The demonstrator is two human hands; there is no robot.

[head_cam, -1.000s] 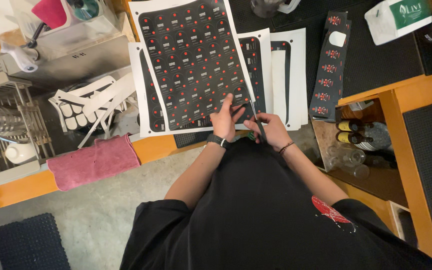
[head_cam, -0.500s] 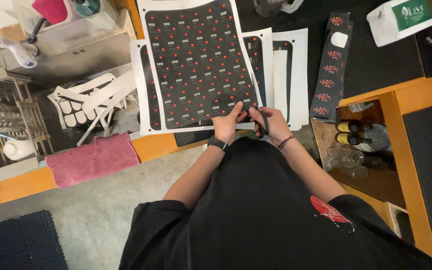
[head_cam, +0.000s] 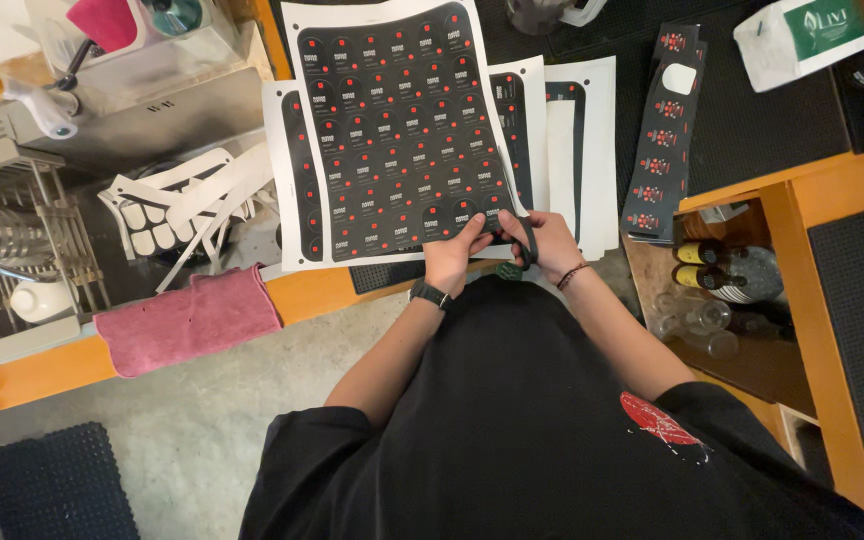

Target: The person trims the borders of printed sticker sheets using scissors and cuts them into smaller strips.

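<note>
Both hands point(head_cam: 500, 245) at sticker sheet point(head_cam: 397, 130) edge

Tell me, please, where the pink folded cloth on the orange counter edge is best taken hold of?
Take the pink folded cloth along its near long edge, coming from the floor side: it lies flat and that edge overhangs the orange counter, unobstructed.

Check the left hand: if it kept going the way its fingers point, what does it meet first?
The left hand points up-right across the black sticker sheet it pinches, so likely first the right hand close by there; depth is unclear.
</note>
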